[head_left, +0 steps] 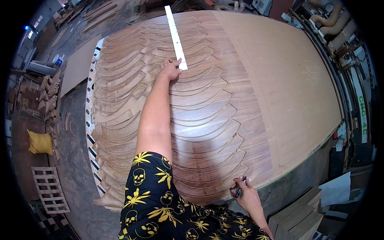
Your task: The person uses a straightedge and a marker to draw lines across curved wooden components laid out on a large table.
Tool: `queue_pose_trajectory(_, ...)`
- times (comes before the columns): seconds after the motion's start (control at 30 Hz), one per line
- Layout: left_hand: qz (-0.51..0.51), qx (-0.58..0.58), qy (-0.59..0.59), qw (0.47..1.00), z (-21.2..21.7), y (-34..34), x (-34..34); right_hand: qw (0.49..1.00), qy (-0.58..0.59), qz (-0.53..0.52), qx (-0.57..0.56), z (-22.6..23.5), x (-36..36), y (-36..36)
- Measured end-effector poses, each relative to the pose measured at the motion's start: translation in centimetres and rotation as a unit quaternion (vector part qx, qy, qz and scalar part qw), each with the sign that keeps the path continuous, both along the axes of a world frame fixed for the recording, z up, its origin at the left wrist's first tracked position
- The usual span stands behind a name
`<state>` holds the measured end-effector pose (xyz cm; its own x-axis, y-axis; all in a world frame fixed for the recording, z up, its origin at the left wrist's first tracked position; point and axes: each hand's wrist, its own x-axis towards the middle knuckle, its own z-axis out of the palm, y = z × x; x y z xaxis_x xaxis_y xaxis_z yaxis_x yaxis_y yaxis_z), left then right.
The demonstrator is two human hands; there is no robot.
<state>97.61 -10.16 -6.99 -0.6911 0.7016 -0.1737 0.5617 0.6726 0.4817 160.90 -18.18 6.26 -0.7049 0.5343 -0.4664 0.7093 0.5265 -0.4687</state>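
Observation:
A large wood-grain board (pixel 250 112) lies before me, cut into rows of curved, pointed pieces (pixel 200 132). My left arm stretches far across it. At its end, my left hand (pixel 171 69) closes its fingers at the near end of a long, narrow white strip (pixel 174 36) with small dark marks. That strip lies over the far cut pieces and points away from me. Near the board's close right corner, my right hand (pixel 249 197) is closed round a small dark tool (pixel 239 192); its exact kind is partly hidden by the fingers.
A plain brown sheet (pixel 296 84) covers the right side of the bed. Along the left edge runs a white rail with dark holes (pixel 91 120). A yellow sack (pixel 40 142) and a slatted pallet (pixel 51 189) lie on the left. Thick hoses (pixel 334 26) stand at the far right.

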Motion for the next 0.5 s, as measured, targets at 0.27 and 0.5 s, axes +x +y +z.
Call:
queue_pose_trajectory(0.27, -0.003, 0.032, 0.002, 0.999, -1.2, 0.4, -0.3, 1.000, -0.002, -0.003, 0.010, 0.1, 0.0, -0.2)
queue_pose_trajectory(0.5, 0.024, 0.010, -0.001, 1.000, -1.3, 0.6, 0.0, 1.000, -0.006, -0.007, 0.006, 0.1, 0.0, -0.3)
